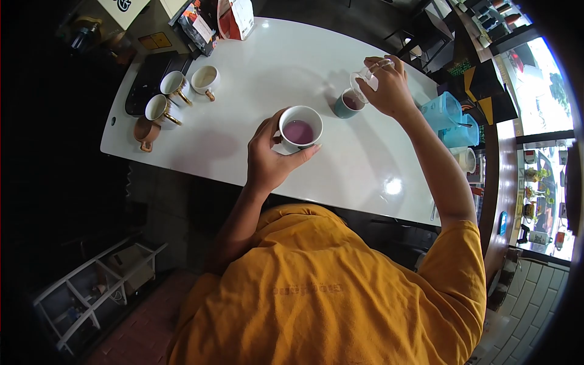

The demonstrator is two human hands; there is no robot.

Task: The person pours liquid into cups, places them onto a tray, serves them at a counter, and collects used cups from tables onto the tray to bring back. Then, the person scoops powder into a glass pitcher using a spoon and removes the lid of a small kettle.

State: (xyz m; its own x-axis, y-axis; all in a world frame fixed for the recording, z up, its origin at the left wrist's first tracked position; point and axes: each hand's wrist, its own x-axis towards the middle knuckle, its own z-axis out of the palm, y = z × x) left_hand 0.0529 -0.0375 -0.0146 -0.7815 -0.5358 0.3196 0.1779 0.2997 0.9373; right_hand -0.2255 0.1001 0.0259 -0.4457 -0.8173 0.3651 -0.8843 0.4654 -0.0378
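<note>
My left hand is wrapped round a white cup with purple liquid in it, its mouth turned up toward me. Farther off to the right, my right hand grips a clear glass vessel, tilted low over a teal cup. Dark reddish liquid shows inside that teal cup, which stands on the white table. Whether anything flows from the glass vessel I cannot tell. My right fingers partly hide it.
Several mugs stand at the left, among them a white one with a gold handle and a brown cup. Bags stand at the back left. Blue containers sit past the table's right edge. A white ladder-like frame is lower left.
</note>
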